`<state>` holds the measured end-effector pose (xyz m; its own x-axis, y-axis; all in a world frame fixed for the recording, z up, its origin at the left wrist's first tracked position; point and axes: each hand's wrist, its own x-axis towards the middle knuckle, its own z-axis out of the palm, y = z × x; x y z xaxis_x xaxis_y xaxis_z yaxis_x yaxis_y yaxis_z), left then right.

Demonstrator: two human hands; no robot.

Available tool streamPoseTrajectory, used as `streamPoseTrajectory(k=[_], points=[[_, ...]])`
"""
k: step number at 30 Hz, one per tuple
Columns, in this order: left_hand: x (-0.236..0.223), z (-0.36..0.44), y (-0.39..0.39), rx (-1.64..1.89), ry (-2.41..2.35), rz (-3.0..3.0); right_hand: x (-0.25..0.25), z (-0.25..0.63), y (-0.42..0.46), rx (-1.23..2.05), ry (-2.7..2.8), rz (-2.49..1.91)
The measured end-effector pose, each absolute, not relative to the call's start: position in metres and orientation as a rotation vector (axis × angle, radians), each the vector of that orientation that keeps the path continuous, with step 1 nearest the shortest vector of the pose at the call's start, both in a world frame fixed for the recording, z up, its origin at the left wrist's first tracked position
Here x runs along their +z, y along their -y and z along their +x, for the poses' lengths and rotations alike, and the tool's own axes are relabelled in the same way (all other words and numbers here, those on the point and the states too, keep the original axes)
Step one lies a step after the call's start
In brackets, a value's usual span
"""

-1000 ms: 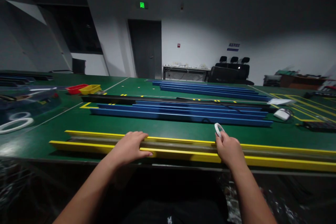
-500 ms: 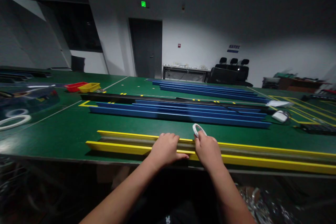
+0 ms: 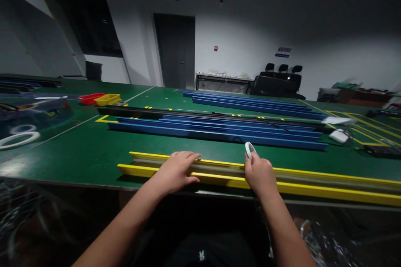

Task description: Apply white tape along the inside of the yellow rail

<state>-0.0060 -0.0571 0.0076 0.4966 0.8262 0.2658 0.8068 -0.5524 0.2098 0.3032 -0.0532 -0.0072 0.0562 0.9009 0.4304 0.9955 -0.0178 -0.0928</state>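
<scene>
A long yellow channel rail (image 3: 219, 180) with a grey inside lies along the near edge of the green table. My left hand (image 3: 175, 171) lies across its left part, touching it, fingers stretched out and thumb apart at the front side. Farther right, my right hand (image 3: 261, 173) is closed on a narrow white ring that looks like a roll of tape (image 3: 248, 149). The ring stands up above the rail's back edge, its lower part hidden by the fingers. This hand is over the rail, and its underside contact is hidden.
Blue rails (image 3: 216, 133) and a black rail (image 3: 140, 112) lie behind the yellow one, with more blue rails (image 3: 257, 106) farther back. Red (image 3: 91, 99) and yellow trays (image 3: 108, 99) stand back left. White rings (image 3: 19, 141) lie at left, a white device (image 3: 339, 135) at right.
My left hand has slid left along the yellow rail, its fingers more spread. My right hand has shifted right with the tape roll. The rail's left end appears farther right; the view has tilted slightly.
</scene>
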Motion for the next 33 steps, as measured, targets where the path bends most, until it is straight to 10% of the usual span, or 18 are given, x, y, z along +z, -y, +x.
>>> streamPoseTrajectory(k=[8, 33], points=[[0.008, -0.094, 0.045, 0.312, -1.733, 2.484, -0.013, 0.366, 0.051, -0.321, 1.857, -1.985], [-0.012, 0.099, 0.055, 0.663, -1.539, 2.699, -0.002, 0.338, 0.057, -0.228, 2.053, -1.797]])
